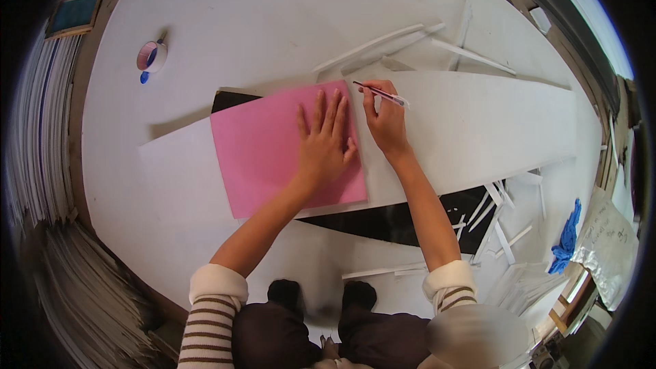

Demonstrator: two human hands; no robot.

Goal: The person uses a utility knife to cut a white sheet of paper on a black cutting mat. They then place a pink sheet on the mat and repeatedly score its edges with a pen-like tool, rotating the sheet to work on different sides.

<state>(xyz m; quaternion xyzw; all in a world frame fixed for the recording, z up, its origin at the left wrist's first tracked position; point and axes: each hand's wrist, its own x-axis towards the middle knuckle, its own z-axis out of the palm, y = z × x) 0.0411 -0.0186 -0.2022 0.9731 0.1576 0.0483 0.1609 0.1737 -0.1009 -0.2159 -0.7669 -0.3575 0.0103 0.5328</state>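
A pink rectangular sheet (256, 154) lies slightly tilted on a long white sheet (485, 113). Pressed flat on its right half is my left hand (326, 142), fingers stretched out and holding nothing. Just past the pink sheet's upper right corner, my right hand (387, 119) grips a slim pen-like tool (384, 93); its dark tip points left toward that corner. Whether it is a pen or a craft knife I cannot tell. Black material (369, 224) shows from under the white sheet's near edge, and another dark corner (232, 100) peeks out behind the pink sheet.
A tape roll (151, 57) with blue bits stands at the far left. Thin white strips (475, 56) lie at the far right, and more offcuts (506, 242) are scattered near right beside a crumpled blue cloth or glove (566, 239). Stacked sheets (42, 123) line the left side.
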